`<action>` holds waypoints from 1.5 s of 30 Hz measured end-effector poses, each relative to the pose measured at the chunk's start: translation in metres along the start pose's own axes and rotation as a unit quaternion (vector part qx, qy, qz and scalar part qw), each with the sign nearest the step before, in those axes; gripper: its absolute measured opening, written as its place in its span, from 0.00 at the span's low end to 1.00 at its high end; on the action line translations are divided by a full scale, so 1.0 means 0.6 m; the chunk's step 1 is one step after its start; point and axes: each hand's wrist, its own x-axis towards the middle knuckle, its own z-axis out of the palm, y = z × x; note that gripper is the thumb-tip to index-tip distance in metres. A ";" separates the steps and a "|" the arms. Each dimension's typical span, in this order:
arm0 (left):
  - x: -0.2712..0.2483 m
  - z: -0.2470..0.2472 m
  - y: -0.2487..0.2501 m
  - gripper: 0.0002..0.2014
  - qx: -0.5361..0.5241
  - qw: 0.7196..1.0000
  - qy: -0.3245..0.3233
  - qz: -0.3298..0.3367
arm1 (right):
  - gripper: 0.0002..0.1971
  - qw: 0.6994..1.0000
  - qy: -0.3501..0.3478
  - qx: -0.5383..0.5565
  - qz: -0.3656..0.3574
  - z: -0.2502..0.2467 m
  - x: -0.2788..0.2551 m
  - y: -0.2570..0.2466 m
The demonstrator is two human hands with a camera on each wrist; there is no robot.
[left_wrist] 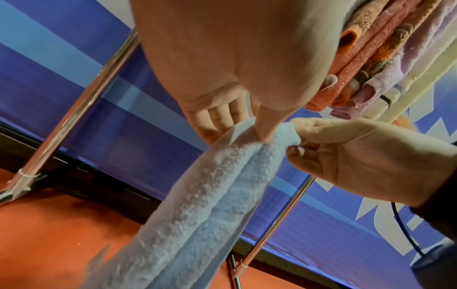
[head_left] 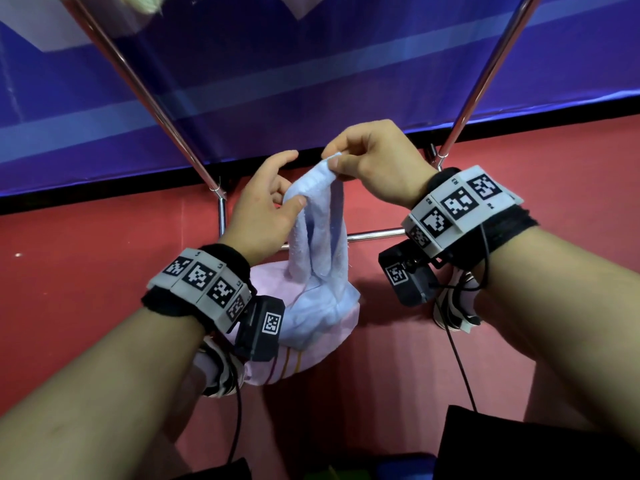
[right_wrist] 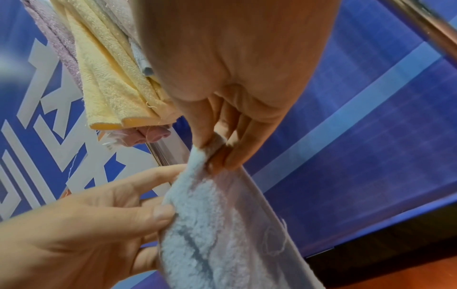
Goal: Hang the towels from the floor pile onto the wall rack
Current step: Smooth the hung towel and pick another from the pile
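1. Nearest the person, the pink towel (head_left: pixel 273 368) is lying on the red floor (head_left: pixel 86 271) as what remains of the pile, directly under the blue towel (head_left: pixel 317 244).
2. The blue towel is hanging limp and bunched between both hands, its lower end resting on the pink towel; it looks light, soft and floppy, likely sagging wherever unsupported.
3. The left hand (head_left: pixel 263 209) is pinching the blue towel's upper fold between thumb and fingers.
4. The right hand (head_left: pixel 370 161) is pinching its top corner just above that.
5. Taking hold at two separate top corners should be spreading it flat.
6. Beyond the blue towel, the chrome rack (head_left: pixel 152 98) is standing against the blue wall (head_left: pixel 311 64), with other towels (left_wrist: pixel 385 64) already draped above.
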 end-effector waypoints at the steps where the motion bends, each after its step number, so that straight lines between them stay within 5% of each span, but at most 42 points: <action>1: 0.000 -0.001 0.000 0.25 0.007 1.000 -0.002 0.002 | 0.09 1.000 0.006 0.000 0.002 0.003 0.001 0.000; 8: -0.010 0.000 -0.002 0.27 0.028 0.998 -0.047 0.003 | 0.13 0.993 0.091 0.072 0.012 0.022 0.011 0.005; 13: -0.012 -0.020 -0.040 0.35 0.062 0.992 -0.088 -0.072 | 0.14 0.973 0.214 0.089 0.026 -0.004 0.027 0.021; 16: -0.020 -0.039 -0.058 0.29 0.095 0.989 -0.067 -0.092 | 0.15 0.963 0.257 0.068 0.044 -0.022 0.031 0.035; 20: -0.021 -0.050 -0.041 0.14 0.069 0.993 0.079 -0.054 | 0.12 0.980 0.192 -0.024 0.034 -0.014 0.028 0.042; 23: -0.015 -0.043 -0.010 0.10 0.061 0.992 0.110 -0.011 | 0.10 0.991 0.107 -0.081 0.002 0.012 0.021 0.036; 26: -0.012 -0.028 0.014 0.10 0.050 0.993 0.104 0.014 | 0.09 0.995 0.061 -0.075 -0.017 0.031 0.013 0.027; 32: -0.008 -0.013 0.039 0.10 0.009 0.998 0.063 0.021 | 0.23 0.996 -0.037 -0.078 -0.036 0.046 0.000 0.016; 36: -0.010 -0.005 0.050 0.11 -0.015 0.999 0.035 0.031 | 0.11 0.993 -0.078 -0.083 -0.038 0.044 -0.008 0.006; 38: -0.009 -0.004 0.051 0.12 -0.021 0.999 0.030 0.035 | 0.05 0.994 -0.059 -0.085 -0.029 0.042 -0.009 0.004; 45: -0.009 -0.004 0.028 0.18 0.015 0.999 -0.046 -0.012 | 0.10 0.996 0.032 -0.084 -0.017 0.028 0.000 0.010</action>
